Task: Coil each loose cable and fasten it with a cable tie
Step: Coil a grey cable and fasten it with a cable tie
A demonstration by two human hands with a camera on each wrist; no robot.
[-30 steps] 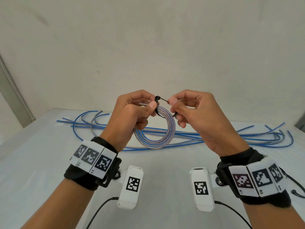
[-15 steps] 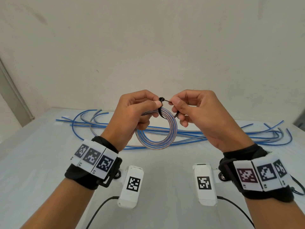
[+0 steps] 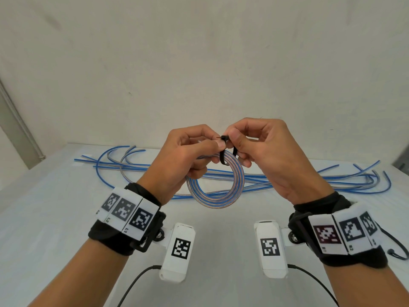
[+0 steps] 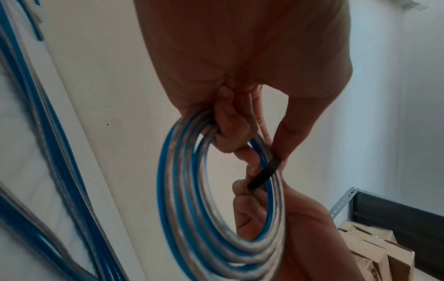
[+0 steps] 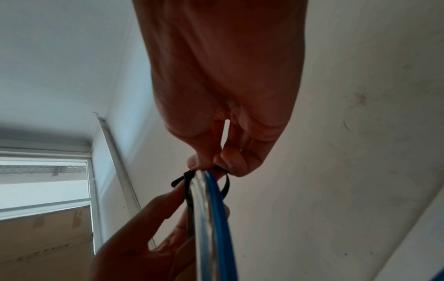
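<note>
coiled cable [image 3: 218,189], blue and clear, held up in the air above the white table [image 3: 55,218], nearer than the loose cables [image 3: 309,181] lying along its far side. gripped at its top left by the left hand [image 3: 188,156], fingers curled through the ring, thumb pressing the turns flat. black cable tie [image 3: 223,155] looped round the turns at the top, tip just poking leftward through its head. pinched there by the right hand [image 3: 263,151], thumb and forefinger closed on the head. best done by keeping the turns stacked, catching the tip, then pulling straight and steady until snug.
</note>
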